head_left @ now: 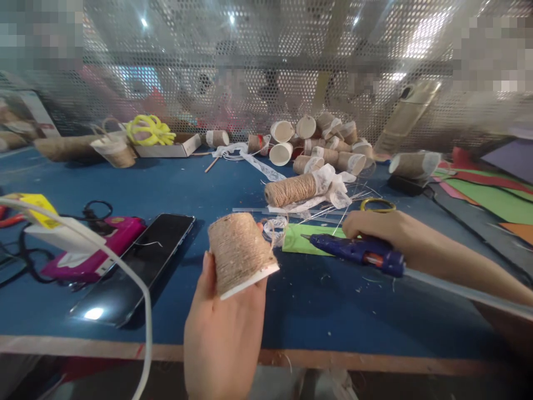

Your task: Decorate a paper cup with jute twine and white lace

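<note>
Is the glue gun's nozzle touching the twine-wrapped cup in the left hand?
No, the nozzle shows over the green paper, with a visible gap between it and the cup in the left hand.

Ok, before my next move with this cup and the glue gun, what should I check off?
1. Cup held in the left hand: ok.
2. Glue gun tip away from the cup: ok, it points over the green paper.
3. Right hand's grip on the gun: cannot tell, the gun hides part of the hand.
4. Gun hot: cannot tell.
5. Table free of scraps near the gun: not ok, small bits lie about.
6. Phone away from the gun tip: ok.
</note>
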Demonstrator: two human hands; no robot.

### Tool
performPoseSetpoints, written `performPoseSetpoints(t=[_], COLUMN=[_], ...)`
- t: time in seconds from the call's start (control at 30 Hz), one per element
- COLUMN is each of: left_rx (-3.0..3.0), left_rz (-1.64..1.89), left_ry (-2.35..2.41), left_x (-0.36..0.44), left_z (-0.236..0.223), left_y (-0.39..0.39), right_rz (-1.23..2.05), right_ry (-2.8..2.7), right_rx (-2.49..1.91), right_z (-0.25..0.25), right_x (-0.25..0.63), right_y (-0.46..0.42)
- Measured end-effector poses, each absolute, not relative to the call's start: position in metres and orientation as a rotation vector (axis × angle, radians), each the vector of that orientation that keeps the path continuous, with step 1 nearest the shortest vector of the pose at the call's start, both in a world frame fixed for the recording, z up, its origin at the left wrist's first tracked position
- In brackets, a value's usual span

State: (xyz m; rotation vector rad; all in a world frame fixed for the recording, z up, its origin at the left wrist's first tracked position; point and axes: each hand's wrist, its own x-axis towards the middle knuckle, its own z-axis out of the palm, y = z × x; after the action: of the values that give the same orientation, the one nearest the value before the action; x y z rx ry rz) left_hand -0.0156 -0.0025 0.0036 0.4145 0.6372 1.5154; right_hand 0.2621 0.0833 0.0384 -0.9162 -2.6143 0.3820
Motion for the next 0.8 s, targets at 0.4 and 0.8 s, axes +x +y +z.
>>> performPoseSetpoints(t=[0.4,0.8], left_rx=[0.482,0.578], left_rz=[1.503,1.470], left_ry=[0.689,0.689], left_x=[-0.005,-0.001], left_z=[0.005,0.004], left_y=[-0.003,-0.007], right_rz=[0.443,0.042], right_ry=[-2.717,-2.476], right_rx=[-0.934,-0.463], right_z=[0.048,0.037], right_x=[0.269,0.218], right_y=[0.082,0.055])
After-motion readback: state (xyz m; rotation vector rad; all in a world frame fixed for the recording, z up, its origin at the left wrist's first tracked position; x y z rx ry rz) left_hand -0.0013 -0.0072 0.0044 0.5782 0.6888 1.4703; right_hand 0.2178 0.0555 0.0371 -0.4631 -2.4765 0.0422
